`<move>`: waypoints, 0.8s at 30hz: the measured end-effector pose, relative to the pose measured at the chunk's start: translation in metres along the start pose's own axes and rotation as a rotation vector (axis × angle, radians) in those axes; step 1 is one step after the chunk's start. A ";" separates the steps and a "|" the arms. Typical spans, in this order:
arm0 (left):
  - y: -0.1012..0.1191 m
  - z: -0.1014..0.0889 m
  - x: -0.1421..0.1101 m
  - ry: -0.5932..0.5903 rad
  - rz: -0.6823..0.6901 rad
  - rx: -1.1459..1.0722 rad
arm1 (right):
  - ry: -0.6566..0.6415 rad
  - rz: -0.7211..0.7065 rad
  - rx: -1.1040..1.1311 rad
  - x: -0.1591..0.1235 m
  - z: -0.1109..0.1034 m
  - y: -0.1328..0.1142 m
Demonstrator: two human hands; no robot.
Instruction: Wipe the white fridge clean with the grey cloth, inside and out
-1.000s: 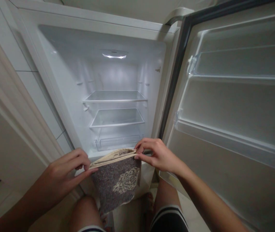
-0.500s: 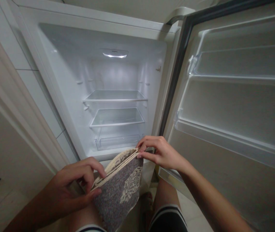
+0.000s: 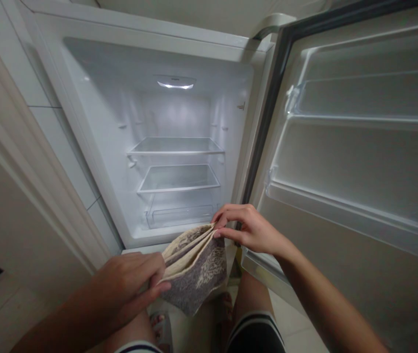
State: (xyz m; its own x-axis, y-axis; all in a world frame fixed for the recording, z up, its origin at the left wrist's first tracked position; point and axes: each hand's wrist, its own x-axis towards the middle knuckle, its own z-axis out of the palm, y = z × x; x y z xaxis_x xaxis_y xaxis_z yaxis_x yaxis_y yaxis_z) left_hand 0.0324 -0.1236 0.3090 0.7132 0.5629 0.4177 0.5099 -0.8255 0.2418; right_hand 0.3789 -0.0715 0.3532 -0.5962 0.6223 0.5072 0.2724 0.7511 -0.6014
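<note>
A folded cloth, grey-purple with a cream pattern and cream edges, hangs between my two hands in front of the open fridge. My left hand grips its left end, with the thumb on the near side and the fingers over the top edge. At the upper right corner my right hand pinches the gathered layers between thumb and fingertips. The layers gape apart near the left hand and come together at the right. Parts of the left fingertips are hidden behind the cloth.
The fridge interior holds glass shelves and a clear drawer front low down. Its door, with clear door racks, stands open on the right. A pale wall edge runs along the left. My legs and a sandal are below.
My left hand has moved right and down along the cloth's edge. The layers have spread apart, and the cloth's lower part has swung up. My right hand has shifted slightly right, still pinching.
</note>
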 end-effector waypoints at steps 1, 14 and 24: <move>0.000 0.001 0.001 0.016 0.020 0.043 | -0.015 -0.007 -0.012 0.000 -0.001 0.001; 0.005 -0.008 0.008 0.185 0.123 0.182 | -0.123 0.077 0.365 -0.009 0.010 0.025; 0.008 -0.015 0.003 0.201 0.091 0.144 | -0.006 0.216 0.664 -0.019 0.026 0.028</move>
State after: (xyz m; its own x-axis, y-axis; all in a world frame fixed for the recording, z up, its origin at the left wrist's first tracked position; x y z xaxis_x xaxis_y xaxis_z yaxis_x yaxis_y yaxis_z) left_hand 0.0316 -0.1290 0.3255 0.6570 0.4552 0.6010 0.5213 -0.8501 0.0740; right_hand 0.3784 -0.0680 0.3107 -0.5852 0.7399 0.3319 -0.1329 0.3163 -0.9393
